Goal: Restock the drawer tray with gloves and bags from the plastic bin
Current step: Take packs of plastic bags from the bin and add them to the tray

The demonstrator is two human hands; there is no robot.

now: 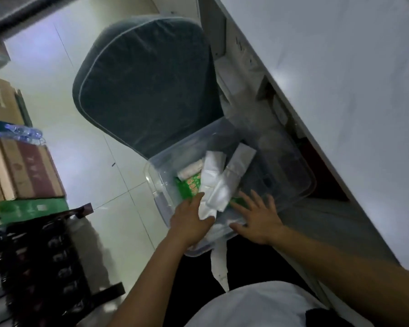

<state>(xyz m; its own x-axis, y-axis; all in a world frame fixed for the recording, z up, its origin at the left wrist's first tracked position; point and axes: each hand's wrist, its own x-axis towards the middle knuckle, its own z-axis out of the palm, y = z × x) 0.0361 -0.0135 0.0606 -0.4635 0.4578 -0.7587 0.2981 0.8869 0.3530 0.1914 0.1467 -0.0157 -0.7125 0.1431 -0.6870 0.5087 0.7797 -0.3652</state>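
the clear plastic bin [293, 185] is seen resting partly on a dark chair cushion [147, 90], beside the white counter [340, 79]. white packets [214, 182] and a green packet [190, 185] lie inside. the left hand [190, 223] appears closed on a white packet's lower end; the right hand [257, 218] is spread flat over the bin.

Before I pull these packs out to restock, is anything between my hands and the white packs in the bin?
Nothing visible. The left hand already touches the white packs in the clear bin, which has no lid on. The right hand hovers open beside them, above a green pack.
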